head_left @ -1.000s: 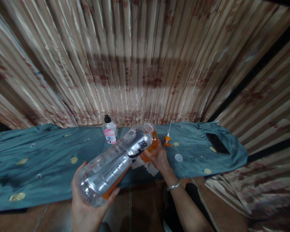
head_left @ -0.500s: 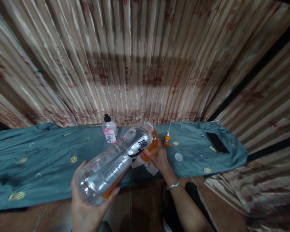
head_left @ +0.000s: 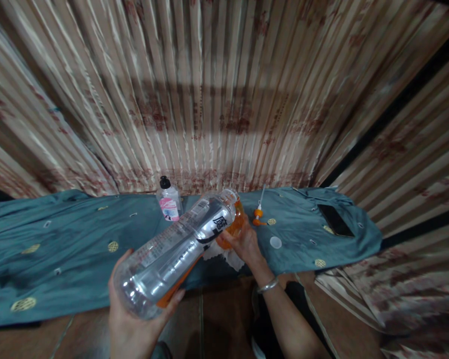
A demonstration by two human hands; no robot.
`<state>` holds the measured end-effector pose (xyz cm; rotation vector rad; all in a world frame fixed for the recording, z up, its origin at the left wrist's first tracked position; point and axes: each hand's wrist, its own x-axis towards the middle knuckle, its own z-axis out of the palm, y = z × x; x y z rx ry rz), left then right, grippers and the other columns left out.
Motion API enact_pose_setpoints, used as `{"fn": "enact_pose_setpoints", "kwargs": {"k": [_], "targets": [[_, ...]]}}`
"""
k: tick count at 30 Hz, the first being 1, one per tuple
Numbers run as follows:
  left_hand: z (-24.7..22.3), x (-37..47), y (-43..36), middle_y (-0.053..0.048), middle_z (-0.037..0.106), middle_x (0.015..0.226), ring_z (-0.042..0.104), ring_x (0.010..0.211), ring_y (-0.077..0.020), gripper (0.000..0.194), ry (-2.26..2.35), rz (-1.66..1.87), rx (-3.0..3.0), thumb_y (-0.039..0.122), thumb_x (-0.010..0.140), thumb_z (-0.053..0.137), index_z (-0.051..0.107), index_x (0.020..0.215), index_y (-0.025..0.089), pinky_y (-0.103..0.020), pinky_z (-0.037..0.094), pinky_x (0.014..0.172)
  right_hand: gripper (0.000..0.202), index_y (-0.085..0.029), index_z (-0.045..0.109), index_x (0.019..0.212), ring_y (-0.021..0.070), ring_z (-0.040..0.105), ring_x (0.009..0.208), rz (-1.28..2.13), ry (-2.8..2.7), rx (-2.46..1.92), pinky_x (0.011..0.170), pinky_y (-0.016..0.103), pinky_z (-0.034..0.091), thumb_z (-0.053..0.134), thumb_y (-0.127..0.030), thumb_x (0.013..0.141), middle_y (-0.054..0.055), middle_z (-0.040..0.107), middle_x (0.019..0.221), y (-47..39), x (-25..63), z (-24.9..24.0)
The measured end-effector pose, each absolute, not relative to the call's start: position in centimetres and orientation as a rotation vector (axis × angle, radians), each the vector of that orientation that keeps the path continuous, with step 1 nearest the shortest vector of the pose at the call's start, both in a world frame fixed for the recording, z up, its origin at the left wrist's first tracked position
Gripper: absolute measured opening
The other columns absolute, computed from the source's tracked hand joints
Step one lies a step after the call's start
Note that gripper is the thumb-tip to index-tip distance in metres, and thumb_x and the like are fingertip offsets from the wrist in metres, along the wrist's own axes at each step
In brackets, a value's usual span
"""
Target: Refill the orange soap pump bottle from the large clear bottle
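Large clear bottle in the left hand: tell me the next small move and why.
Probably raise the left hand slightly to tip the large clear bottle further: it slants with its neck by the orange bottle in the right hand, and the orange pump lies apart on the cloth. Any flow is unclear.

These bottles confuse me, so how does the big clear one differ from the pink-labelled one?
The big clear bottle is held tilted in the left hand; the pink-labelled bottle stands upright. The big clear bottle looks much longer than the pink-labelled bottle. Both look see-through.
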<state>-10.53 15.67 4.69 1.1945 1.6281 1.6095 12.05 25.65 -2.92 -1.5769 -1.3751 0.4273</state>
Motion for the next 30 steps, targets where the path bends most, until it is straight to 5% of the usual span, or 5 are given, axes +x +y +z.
{"fn": "enact_pose_setpoints", "kwargs": {"k": [20,30], "targets": [[5.07,-10.47,15.68,-0.010,0.060,0.129,0.059,0.120,-0.0381,0.109,1.634,1.585,1.140,0.046,0.044,0.093,0.048,0.140,0.025,-0.070,0.036,0.114,0.056,-0.020,0.054,0.120,0.0290,0.075,0.101,0.363,-1.402,-1.560,0.088,0.042,0.062,0.081,-0.036,0.073,0.010,0.075,0.111,25.83,12.05,-3.25],[4.99,-10.35,15.63,-0.006,0.063,0.125,0.063,0.115,-0.0353,0.096,1.623,1.616,1.150,0.037,0.049,0.091,0.051,0.135,0.031,-0.068,0.043,0.110,0.059,-0.020,0.054,0.121,0.0282,0.075,0.100,0.333,-1.394,-1.556,0.087,0.041,0.062,0.081,-0.039,0.073,0.010,0.075,0.110,25.98,12.03,-3.61]]}}
